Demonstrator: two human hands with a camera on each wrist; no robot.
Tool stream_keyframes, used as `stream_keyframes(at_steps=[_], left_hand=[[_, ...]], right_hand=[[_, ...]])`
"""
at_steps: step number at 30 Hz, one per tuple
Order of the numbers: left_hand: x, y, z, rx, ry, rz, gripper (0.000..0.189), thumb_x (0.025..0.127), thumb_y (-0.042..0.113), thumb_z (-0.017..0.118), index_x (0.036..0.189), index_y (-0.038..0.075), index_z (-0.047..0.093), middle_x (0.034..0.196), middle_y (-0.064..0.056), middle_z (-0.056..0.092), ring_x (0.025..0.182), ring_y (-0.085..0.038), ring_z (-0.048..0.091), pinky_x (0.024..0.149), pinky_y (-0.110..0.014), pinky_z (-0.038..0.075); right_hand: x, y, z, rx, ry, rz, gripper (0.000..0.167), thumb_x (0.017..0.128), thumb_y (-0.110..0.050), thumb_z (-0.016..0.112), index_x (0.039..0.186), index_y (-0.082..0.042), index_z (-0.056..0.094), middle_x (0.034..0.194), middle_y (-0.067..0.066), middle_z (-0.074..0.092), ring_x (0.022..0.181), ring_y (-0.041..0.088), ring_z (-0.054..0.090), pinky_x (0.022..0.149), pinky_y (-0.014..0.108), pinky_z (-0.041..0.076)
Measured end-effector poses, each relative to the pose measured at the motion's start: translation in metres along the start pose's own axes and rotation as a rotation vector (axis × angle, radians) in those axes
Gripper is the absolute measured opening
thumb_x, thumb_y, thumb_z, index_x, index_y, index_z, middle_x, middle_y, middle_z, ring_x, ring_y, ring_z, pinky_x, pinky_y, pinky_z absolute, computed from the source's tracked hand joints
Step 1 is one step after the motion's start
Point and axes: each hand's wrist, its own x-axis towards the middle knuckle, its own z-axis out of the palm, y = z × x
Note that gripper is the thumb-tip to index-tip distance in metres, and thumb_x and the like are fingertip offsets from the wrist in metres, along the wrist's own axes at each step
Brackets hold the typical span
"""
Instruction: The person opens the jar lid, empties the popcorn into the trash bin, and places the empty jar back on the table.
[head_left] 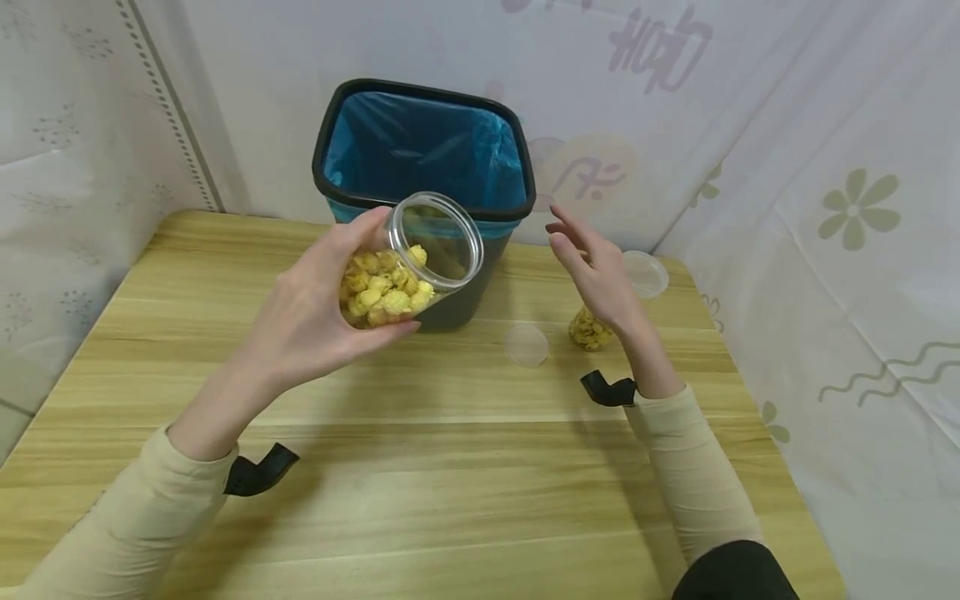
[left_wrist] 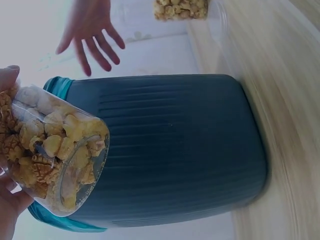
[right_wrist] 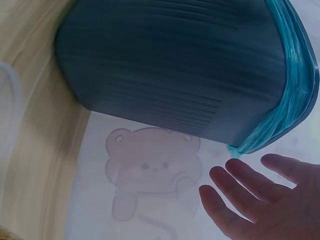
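Note:
My left hand (head_left: 303, 312) grips a clear plastic jar (head_left: 438, 242), tilted with its uncapped mouth toward the right. Yellow popcorn (head_left: 386, 287) fills its lower part; the left wrist view shows the popcorn (left_wrist: 45, 145) through the jar's wall and base. The jar is raised above the table, in front of the dark trash bin (head_left: 472, 283), and overlaps its near rim in the head view. To the right of the bin, my right hand (head_left: 600, 275) is in the air with fingers extended, holding nothing. Below it stands a second jar of popcorn (head_left: 589, 331), partly hidden by that hand.
A blue bag (head_left: 420, 142) lines the bin at the back of the wooden table (head_left: 420, 500). One clear round lid (head_left: 527, 345) lies right of the bin, another lid (head_left: 645, 274) near the back right corner. Printed cloth (head_left: 847, 292) hangs around the table.

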Motion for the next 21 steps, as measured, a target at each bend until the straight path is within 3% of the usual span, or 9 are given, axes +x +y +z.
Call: stream_keyframes(at_steps=[9, 21], left_hand=[[0.004, 0.001, -0.010, 0.038, -0.003, 0.026, 0.110, 0.067, 0.026, 0.097, 0.157, 0.012, 0.035, 0.130, -0.015, 0.066, 0.121, -0.030, 0.062, 0.098, -0.056, 0.055], [0.009, 0.003, -0.028, 0.099, -0.009, -0.003, 0.111, 0.067, 0.026, 0.096, 0.158, 0.017, 0.032, 0.132, -0.013, 0.067, 0.122, -0.032, 0.061, 0.098, -0.063, 0.052]], right_hand=[[0.013, -0.014, -0.004, 0.015, 0.023, 0.018, 0.057, 0.106, -0.057, 0.044, 0.158, -0.033, 0.041, 0.146, 0.007, 0.063, 0.127, 0.025, 0.064, 0.106, 0.050, 0.052], [0.032, -0.029, -0.004, 0.072, -0.019, 0.108, 0.059, 0.105, -0.056, 0.044, 0.158, -0.030, 0.041, 0.155, 0.007, 0.055, 0.131, 0.023, 0.063, 0.105, 0.044, 0.055]])
